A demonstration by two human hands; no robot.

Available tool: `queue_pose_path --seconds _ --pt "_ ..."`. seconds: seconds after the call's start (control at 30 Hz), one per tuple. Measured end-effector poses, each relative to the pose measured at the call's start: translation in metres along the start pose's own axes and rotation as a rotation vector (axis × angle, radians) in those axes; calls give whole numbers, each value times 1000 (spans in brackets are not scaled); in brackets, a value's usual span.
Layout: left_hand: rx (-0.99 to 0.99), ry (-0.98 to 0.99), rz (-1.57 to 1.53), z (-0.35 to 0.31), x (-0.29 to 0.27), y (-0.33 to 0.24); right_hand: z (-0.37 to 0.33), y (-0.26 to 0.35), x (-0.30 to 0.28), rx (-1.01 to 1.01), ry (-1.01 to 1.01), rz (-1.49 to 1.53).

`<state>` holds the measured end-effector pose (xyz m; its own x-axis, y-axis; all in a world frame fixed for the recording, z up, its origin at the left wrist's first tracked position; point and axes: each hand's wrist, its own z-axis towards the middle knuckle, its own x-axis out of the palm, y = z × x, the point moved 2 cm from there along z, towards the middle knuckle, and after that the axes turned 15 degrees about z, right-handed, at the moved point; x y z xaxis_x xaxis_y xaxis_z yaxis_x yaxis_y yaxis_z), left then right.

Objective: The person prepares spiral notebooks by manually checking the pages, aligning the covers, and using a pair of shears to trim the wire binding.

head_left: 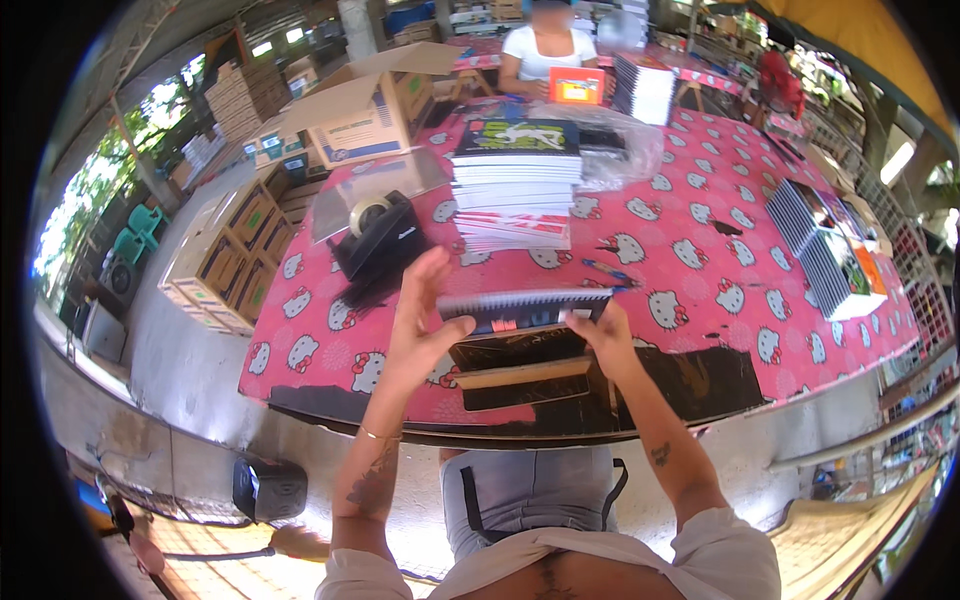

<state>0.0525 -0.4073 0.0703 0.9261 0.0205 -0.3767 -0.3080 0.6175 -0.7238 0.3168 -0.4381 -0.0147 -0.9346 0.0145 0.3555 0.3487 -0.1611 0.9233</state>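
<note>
A dark spiral notebook [525, 317] is held tilted on edge over the near side of the table, its coil along the top. My right hand [608, 340] grips its right end, thumb on the near face. My left hand [422, 315] is at its left end, fingers stretched upward and thumb against the cover. Under the notebook stands a black and brown cardboard holder [525, 380]. Beyond it rises a stack of notebooks [515, 190], the top one with a black and green cover. A black tape dispenser [385, 240] sits to the left.
Pens [608, 272] lie on the pink patterned table cover [690, 250]. More spiral notebooks [825, 255] stand at the right. An open carton [365, 110] is at the far left, with closed cartons [230, 250] below. Another person [550, 50] sits across, beside an orange-covered book [576, 86].
</note>
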Motion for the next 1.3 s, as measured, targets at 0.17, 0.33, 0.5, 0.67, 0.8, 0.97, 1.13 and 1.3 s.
queue_pose_path --seconds 0.17,0.33,0.5,0.67,0.8,0.97,1.13,1.3 --pt "-385 -116 -128 -81 53 72 -25 -35 7 -218 -54 -28" --pt "-583 264 -173 -38 38 122 -71 -10 -53 -142 -109 -18" --pt "-129 155 1289 24 -88 240 -64 -15 -14 -116 -41 -166" --pt "244 -43 1442 6 -47 232 -3 -14 -42 -124 -58 120" --pt "295 48 1368 10 -9 204 32 -43 -116 -150 -381 -1155" --pt "306 -37 1280 0 -23 167 15 -2 -186 57 -366 -1522" --pt "250 15 1250 -8 -38 150 -95 22 -233 7 -572 -1529" --pt "89 -310 861 -52 -104 124 -230 37 -211 251 -820 -1561"
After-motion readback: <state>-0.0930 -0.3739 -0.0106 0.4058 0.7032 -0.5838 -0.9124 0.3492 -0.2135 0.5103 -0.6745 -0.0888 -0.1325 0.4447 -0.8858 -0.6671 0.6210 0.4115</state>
